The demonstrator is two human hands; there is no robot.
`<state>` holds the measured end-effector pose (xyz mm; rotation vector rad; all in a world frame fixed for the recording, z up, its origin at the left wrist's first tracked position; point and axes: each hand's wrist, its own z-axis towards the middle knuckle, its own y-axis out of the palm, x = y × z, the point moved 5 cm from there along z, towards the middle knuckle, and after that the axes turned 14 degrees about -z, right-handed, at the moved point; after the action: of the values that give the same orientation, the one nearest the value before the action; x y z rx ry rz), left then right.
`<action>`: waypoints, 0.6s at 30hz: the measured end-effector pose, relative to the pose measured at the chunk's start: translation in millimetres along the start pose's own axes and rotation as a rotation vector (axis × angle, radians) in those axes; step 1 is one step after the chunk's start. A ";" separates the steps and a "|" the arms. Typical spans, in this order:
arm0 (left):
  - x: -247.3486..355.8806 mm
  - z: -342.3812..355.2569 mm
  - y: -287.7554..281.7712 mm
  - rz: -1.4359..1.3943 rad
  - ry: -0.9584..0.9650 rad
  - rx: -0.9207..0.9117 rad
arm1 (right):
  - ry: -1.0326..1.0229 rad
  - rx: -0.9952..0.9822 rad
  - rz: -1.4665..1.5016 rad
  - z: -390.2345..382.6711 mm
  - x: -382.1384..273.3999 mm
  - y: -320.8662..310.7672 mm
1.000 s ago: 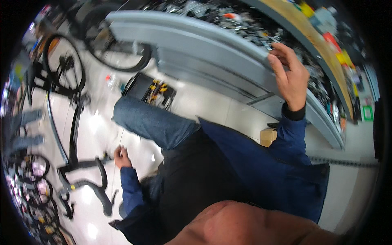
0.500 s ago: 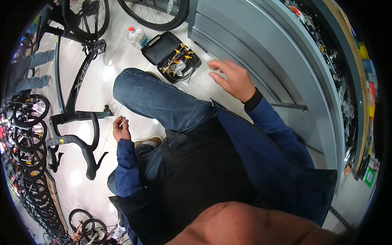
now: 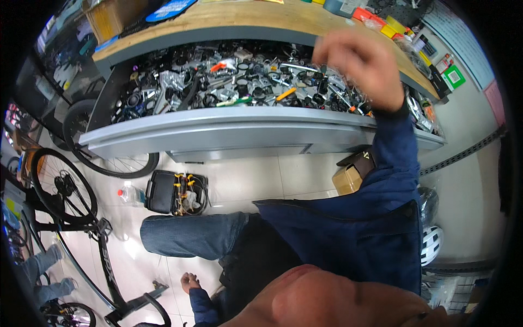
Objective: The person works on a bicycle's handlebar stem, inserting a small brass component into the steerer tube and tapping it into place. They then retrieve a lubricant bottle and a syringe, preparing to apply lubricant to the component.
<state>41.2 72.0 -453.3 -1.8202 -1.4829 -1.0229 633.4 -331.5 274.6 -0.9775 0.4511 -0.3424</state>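
My right hand (image 3: 359,68) hangs over the right part of a pulled-out grey drawer (image 3: 239,117), slightly smeared by motion. Its fingers are bent but apart, and nothing shows in them. Under it lie many small metal and black parts, among them an orange piece (image 3: 286,94) and a red-orange piece (image 3: 219,66). My left hand (image 3: 189,282) is low beside my knee, above the tiled floor, with its fingers curled in. Whatever it may hold is too small or hidden to make out. Near it is a black bicycle frame (image 3: 109,272) with drop handlebars.
Above the drawer runs a wooden worktop (image 3: 245,16). On the floor are an open black tool case (image 3: 160,192), a clear bottle with a red cap (image 3: 131,193) and a cardboard box (image 3: 347,180). Bicycle wheels (image 3: 65,185) stand at the left, a white helmet (image 3: 431,245) at the right.
My view has turned to the right, bringing the drawer and worktop across the top. My right hand has moved from beside the drawer front to over its contents. The left hand stays low.
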 end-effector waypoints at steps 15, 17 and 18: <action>-5.4 -43.6 -45.3 0.496 -0.245 0.124 | 0.633 0.537 -0.820 135.0 509.9 -171.3; -2.4 -47.3 -39.0 0.495 -0.283 0.124 | 0.611 0.617 -0.842 140.7 519.4 -172.9; -1.3 -48.6 -35.5 0.483 -0.306 0.124 | 0.639 0.655 -0.869 139.7 523.8 -178.7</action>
<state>-3.4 39.6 -429.3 -2.1632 -1.1436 -0.4250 1139.6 -571.8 383.4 -0.3427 0.4179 -1.5139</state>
